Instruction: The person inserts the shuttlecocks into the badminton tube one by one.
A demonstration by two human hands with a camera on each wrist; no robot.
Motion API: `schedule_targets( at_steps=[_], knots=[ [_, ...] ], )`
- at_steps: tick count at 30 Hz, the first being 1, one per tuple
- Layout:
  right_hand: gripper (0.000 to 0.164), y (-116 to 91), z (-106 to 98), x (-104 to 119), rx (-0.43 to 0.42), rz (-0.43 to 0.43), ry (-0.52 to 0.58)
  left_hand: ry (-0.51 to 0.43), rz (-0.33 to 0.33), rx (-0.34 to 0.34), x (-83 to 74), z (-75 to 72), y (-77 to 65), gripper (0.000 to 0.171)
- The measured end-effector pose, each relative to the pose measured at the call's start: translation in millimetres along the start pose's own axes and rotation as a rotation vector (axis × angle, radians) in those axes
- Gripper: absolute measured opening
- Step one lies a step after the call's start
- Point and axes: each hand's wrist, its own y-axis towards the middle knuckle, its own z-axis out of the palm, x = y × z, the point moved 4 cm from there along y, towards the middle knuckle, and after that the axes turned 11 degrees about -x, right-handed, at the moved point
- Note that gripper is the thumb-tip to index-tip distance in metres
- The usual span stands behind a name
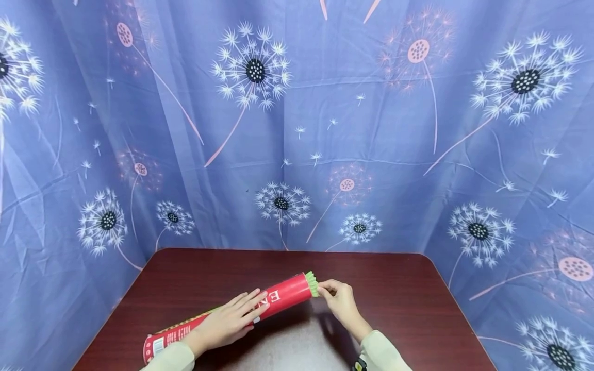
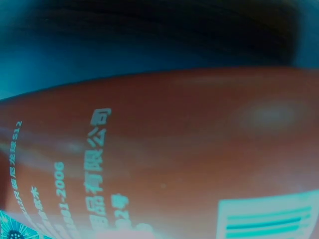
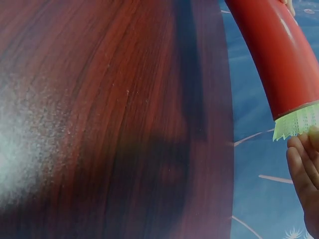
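A long red shuttlecock tube (image 1: 285, 296) with white lettering lies slantwise over the table, its right end farther back. A pale green shuttlecock skirt (image 1: 312, 284) sticks out of that end. My left hand (image 1: 227, 319) holds the tube around its middle, fingers laid across the top; its thumb side is partly hidden. At the open end my right hand (image 1: 342, 304) pinches the skirt's edge between thumb and fingers. Close up in the left wrist view, the tube's printed side (image 2: 164, 159) shows. The right wrist view has the green skirt (image 3: 297, 122) at the fingertips.
The dark red-brown wooden table (image 1: 394, 293) has rounded back corners. A blue curtain (image 1: 315, 139) with dandelion prints hangs behind it and along both sides. Light glares off the tabletop near its front.
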Motion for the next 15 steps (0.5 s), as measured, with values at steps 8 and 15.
schedule_targets(
  at_steps=[8, 15],
  knots=[
    [0.013, -2, 6, 2, 0.027, 0.031, 0.0, -0.006, 0.002, 0.014, -2.3, -0.8, 1.1, 0.082],
    [0.013, -4, 12, 4, 0.067, 0.103, 0.033, -0.03, -0.023, 0.042, -4.0, -2.8, 2.3, 0.083]
  ],
)
